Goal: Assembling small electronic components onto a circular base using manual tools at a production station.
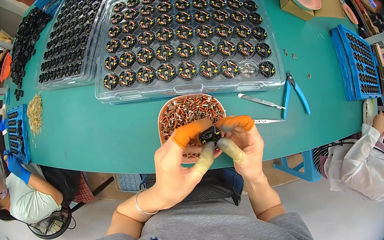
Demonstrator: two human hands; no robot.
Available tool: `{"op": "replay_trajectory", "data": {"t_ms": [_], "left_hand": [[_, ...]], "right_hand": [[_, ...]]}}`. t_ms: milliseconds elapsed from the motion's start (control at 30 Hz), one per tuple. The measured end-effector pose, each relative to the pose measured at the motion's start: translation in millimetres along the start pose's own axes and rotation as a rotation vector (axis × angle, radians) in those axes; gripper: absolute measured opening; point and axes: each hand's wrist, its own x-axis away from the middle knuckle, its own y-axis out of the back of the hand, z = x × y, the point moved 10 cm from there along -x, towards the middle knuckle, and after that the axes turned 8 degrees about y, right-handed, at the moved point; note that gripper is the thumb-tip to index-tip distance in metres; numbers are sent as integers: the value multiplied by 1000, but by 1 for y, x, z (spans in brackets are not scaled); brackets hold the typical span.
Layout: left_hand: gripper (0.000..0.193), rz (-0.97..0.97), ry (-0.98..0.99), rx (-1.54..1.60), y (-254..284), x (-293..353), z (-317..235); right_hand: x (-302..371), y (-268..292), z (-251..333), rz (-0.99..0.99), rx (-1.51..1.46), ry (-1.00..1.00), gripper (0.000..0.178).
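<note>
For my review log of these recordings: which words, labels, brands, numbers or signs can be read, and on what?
No text can be read in this view.
Grey shirt: small dark emblem, no legible letters.
Held black part: any marking too small to read.

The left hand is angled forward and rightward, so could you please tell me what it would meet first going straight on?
The left hand would probably meet the right hand first, just past the black part pinched between them, though one view leaves the depth unclear.
</note>
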Motion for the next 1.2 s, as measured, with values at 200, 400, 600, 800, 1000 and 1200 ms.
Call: {"op": "replay_trajectory", "data": {"t_ms": [200, 400, 600, 800, 1000, 1200], "left_hand": [[32, -41, -187, -270, 5, 1, -22], [30, -93, -184, -153, 5, 3, -9], [33, -59, -223, -98, 2, 6, -11], [34, -59, -172, -57, 3, 7, -5], [35, -95, -214, -73, 2, 6, -6], [33, -30, -171, -41, 2, 3, -7]], "right_hand": [[3, 2, -1, 0, 62, 9, 33], [4, -1, -2, -16, 125, 81, 33], [1, -4, 4, 5, 137, 102, 32], [1, -3, 1, 11, 53, 40, 30], [5, -5, 0, -51, 131, 100, 30], [2, -8, 11, 2, 248, 240, 33]]}}
